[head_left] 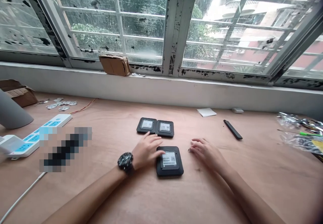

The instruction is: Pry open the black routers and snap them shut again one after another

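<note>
Three black units [169, 163] on worktop [254, 187]; left hand [148, 151] on nearest, right hand [207, 153] beside it.
Left hand lies flat, fingers slightly spread, fingertips on the upper face of the nearest unit, no pinch seen; wristwatch [125, 161] on that wrist. Its thumb side lies just short of the rear pair [156, 126], which sit side by side, touching, labels up. Right hand rests on the worktop, fingers loosely curled, holding nothing that can be seen; a tiny silver item [189, 150] lies at its fingertips, too small to identify. Power strip [47, 133] stands well left; black bar [232, 129] and white paper [206, 112] lie ahead right; plastic bags [300, 131] at far right.
</note>
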The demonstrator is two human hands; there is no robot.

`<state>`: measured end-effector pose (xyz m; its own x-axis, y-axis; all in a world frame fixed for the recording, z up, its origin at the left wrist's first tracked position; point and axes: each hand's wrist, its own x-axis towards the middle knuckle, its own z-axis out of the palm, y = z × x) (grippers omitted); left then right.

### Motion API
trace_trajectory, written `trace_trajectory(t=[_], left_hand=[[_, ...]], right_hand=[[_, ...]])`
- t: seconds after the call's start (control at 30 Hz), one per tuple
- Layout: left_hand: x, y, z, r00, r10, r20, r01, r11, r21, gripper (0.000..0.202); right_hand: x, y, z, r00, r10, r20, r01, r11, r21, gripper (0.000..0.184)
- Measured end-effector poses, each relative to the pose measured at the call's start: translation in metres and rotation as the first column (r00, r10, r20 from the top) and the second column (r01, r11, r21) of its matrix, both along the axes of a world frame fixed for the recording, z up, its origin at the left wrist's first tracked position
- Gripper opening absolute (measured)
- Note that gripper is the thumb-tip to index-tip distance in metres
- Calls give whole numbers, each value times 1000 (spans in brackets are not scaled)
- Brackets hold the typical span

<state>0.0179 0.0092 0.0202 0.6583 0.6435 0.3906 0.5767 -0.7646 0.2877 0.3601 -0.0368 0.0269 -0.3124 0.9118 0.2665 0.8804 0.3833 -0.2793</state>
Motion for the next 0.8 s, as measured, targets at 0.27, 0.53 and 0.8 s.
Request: trace_trajectory(t=[0.27,0.53,0.8], left_hand=[[17,-57,-11,999,19,50,-14,995,-102,76],[0,-32,-13,990,-2,138,22,988,-150,57],[0,-36,-17,990,-131,58,142,939,-313,65]], right_hand=[[-9,-2,-13,996,63,-59,-62,998,22,21],[-19,-2,-21,987,30,-160,-1,984,179,17],[-28,-9,-11,908,31,-418,68,974,218,16]])
